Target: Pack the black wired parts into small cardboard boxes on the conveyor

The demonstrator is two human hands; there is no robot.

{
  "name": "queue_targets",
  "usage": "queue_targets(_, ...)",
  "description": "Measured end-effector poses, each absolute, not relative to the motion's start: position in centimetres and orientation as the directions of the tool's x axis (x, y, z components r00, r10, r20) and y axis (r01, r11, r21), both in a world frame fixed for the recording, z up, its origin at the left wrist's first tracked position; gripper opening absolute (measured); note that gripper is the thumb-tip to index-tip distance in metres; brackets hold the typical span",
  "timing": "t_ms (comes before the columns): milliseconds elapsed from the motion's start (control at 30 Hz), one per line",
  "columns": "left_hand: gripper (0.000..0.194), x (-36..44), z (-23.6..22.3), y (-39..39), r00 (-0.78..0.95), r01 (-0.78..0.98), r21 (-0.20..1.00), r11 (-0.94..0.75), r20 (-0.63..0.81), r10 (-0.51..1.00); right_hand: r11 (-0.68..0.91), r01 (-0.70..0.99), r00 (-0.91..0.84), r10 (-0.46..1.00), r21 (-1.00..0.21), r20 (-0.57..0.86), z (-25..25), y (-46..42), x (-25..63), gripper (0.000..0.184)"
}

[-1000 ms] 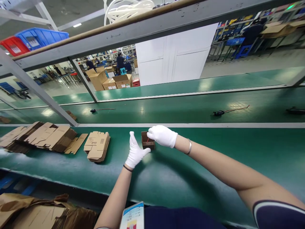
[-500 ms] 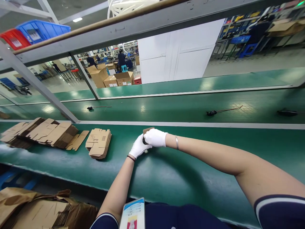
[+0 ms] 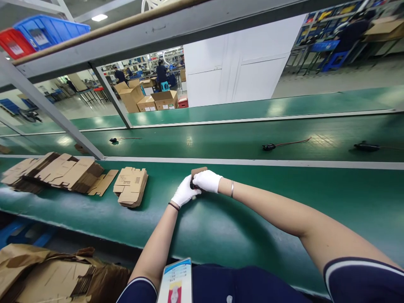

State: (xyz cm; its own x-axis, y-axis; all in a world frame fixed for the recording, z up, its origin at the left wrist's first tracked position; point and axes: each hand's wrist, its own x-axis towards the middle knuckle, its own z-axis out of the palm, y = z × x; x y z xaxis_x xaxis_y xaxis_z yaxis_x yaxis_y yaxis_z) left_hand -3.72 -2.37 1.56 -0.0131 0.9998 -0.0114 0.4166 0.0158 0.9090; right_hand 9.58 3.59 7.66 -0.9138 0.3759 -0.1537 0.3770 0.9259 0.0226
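A small brown cardboard box (image 3: 198, 171) stands on the green bench (image 3: 240, 227) in front of me, mostly covered by my gloved hands. My left hand (image 3: 184, 193) grips its near left side with fingers wrapped round it. My right hand (image 3: 207, 181) lies curled over the top, pressing on the box. Both hands wear white gloves and touch each other over the box. What is inside the box is hidden.
A stack of flat box blanks (image 3: 130, 191) lies left of my hands, with a bigger spread pile (image 3: 57, 172) further left. Black cabled parts (image 3: 272, 146) (image 3: 366, 147) (image 3: 113, 139) lie on the conveyor belt behind. Brown paper and cardboard (image 3: 47, 275) sits below the bench edge.
A second ago my left hand was open beside the open box; it has since closed round it, and my right hand has settled over the top. The view has tilted slightly.
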Motion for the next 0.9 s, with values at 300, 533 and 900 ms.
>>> queue_targets(300,0.064,-4.2,0.9,-2.0,0.033,0.407,0.913,-0.011,-0.003,0.999,0.88,0.47,-0.865,0.442,-0.074,-0.237,8.5,3.0,10.4,0.022)
queue_targets(533,0.055,-4.1,1.0,-2.1,-0.013,0.446,0.895,0.0,0.006,1.0,0.83,0.556,-0.817,0.538,-0.036,-0.206,8.0,2.2,8.6,0.028)
queue_targets(900,0.064,-4.3,1.2,-2.2,0.0,0.467,0.884,-0.021,0.024,1.0,0.694,0.717,-0.693,0.7,-0.062,-0.175,7.9,0.1,12.7,0.027)
